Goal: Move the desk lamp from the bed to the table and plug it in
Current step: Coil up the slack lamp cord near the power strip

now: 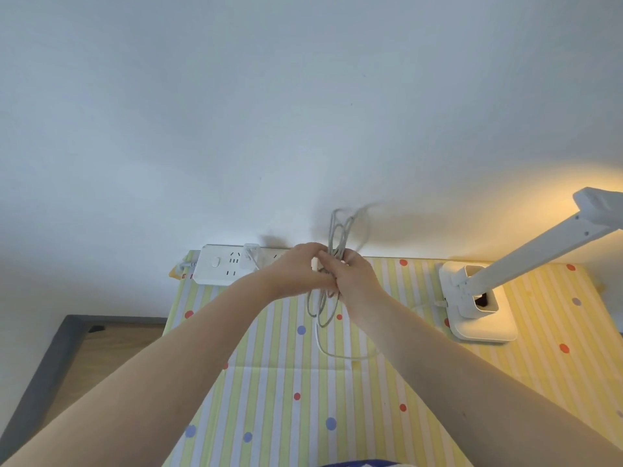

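Both hands meet over the middle of the table (286, 382), above its striped, dotted cloth. Right hand (350, 278) fingers curl round a looped bundle of grey cord (338, 237); loops stick up above the grip and hang below it. Left hand (296, 271) pinches the same bundle from the left, touching the right hand. Lamp (478, 308) stands lit on the table, right of the grip, well apart; its cord runs toward the hands. Power strip (222, 264) sits left of the grip at the wall, a white plug (251, 252) in it. Red letter "E" shows beside the strip; no other writing readable.
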